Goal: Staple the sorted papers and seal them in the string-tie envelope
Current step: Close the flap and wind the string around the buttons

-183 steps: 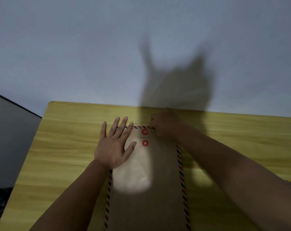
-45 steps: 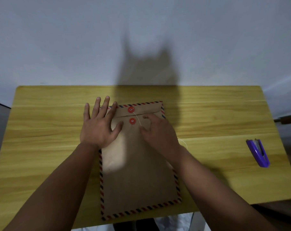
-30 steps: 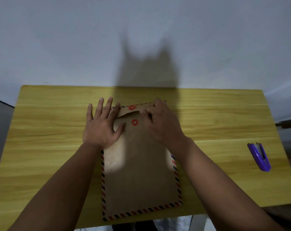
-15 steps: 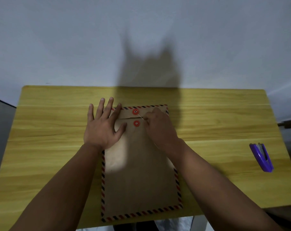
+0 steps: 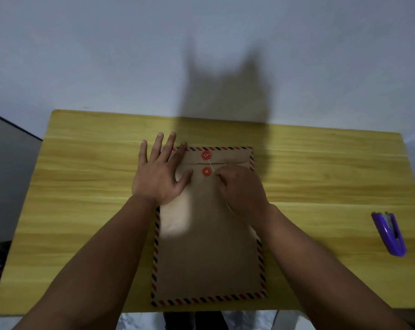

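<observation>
Viewing from the head camera, the right hand [image 5: 241, 186] now pinches the string [image 5: 211, 166] down beside the lower button [image 5: 206, 171], winding under way, while the flat left hand [image 5: 159, 173] pins the envelope [image 5: 209, 246] mid-table [image 5: 87, 186].

Flat brown striped-edge envelope [image 5: 209, 246], flap closed; purple stapler [image 5: 389, 234] far right

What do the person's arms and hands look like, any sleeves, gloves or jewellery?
Both forearms are bare up to the frame edge, with no sleeves in view. The left hand and right hand wear no gloves, and no rings, watch or bracelets show.
</observation>
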